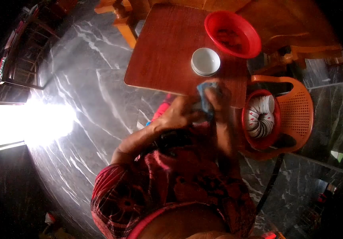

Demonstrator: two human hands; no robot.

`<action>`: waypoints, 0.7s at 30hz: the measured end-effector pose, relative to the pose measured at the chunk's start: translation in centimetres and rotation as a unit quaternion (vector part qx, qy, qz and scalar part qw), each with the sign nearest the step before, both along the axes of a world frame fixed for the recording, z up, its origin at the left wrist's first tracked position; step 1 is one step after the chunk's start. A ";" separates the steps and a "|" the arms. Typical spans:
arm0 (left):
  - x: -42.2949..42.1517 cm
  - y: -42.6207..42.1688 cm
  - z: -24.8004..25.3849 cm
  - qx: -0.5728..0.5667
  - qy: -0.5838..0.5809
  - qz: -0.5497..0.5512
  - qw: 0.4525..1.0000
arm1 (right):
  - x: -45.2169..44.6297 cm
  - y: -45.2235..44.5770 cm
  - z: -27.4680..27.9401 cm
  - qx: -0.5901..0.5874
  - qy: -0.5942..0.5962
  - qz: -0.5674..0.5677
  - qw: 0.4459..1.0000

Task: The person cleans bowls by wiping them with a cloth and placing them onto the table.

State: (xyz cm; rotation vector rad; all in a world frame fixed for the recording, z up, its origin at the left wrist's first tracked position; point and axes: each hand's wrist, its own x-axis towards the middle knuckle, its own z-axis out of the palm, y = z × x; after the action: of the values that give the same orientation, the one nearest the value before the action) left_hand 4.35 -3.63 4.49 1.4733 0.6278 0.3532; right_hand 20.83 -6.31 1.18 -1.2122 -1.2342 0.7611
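In the head view, my right hand point(218, 97) is closed on a blue-grey cloth point(205, 95) at the front edge of the table. My left hand point(179, 112) is close beside it, its fingers curled round something dark and mostly hidden, which I cannot make out. Both hands are in front of my body, and the right one is slightly blurred. Just beyond them, a short stack of white bowls point(206, 60) stands upright on the reddish-brown table point(159, 47).
A red basin point(255, 44) with dark contents stands at the table's far right. To the right, an orange chair point(299, 105) with a woven-pattern back bears a red tub point(246, 133) of several nested patterned bowls point(261, 117). Marble-patterned floor point(83, 71) extends left towards bright light.
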 end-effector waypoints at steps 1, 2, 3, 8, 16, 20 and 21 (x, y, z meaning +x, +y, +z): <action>0.0 -0.1 -0.6 -0.016 -0.031 0.031 0.999 | 0.4 0.2 -0.6 -0.041 0.046 0.001 0.998; -0.1 -0.1 -0.9 -0.032 -0.061 0.061 0.996 | 0.8 0.8 -1.5 -0.038 -0.132 -0.046 0.989; -0.2 0.0 -0.6 -0.032 -0.061 0.062 0.996 | 1.2 1.0 -4.6 -0.038 -0.132 -0.045 0.990; 0.5 0.1 -1.4 -0.151 -0.201 0.154 0.956 | 0.6 -0.7 -15.5 -0.183 -0.144 0.001 0.972; 1.3 0.2 -3.7 -0.170 -0.157 0.213 0.949 | 0.0 -2.3 -18.0 -0.282 -0.107 0.071 0.951; 0.8 1.0 -1.2 -0.169 -0.082 0.169 0.968 | 1.6 -1.3 -15.4 -0.182 -0.083 0.006 0.980; 0.8 1.0 -1.7 -0.168 -0.082 0.169 0.968 | 1.9 -0.5 -13.8 -0.125 -0.080 -0.025 0.989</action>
State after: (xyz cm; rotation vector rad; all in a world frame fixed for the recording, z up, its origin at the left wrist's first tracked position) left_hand 5.15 -2.66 2.78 0.9997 0.7649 0.5964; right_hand 22.73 -6.85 -12.62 -1.5300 -1.2597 0.8111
